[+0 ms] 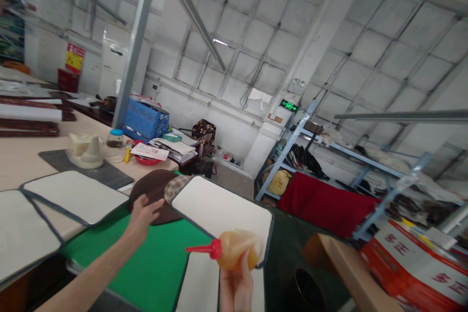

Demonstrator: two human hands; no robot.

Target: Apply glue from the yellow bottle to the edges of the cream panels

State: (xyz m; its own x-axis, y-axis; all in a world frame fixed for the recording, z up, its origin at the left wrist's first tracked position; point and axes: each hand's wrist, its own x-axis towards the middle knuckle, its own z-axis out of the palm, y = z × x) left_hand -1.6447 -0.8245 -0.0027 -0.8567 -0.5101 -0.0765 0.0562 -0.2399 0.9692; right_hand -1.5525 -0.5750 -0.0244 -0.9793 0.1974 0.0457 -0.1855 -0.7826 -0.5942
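My right hand (pixel 239 285) grips a squeeze bottle (pixel 234 248) of amber liquid, held on its side with the red nozzle pointing left. Fingers apart, my left hand (pixel 143 217) is at a brown rounded piece (pixel 155 185) that looks like a cap or a cut panel; whether it touches the piece I cannot tell. Beside that piece lies a beige checked patch (pixel 176 187). Under the brown piece spreads a green mat (pixel 146 258). A white dark-edged board (pixel 223 204) sits behind the bottle, and another white board (pixel 75 195) lies to the left.
On the table stand a cream tape dispenser (pixel 91 153), a blue-lidded jar (pixel 116 138), a red dish (pixel 146 160) and a blue crate (pixel 146 119). A metal post (pixel 135 44) rises beside the crate. Right are a cardboard box (pixel 351 273) and red-white cartons (pixel 417 263).
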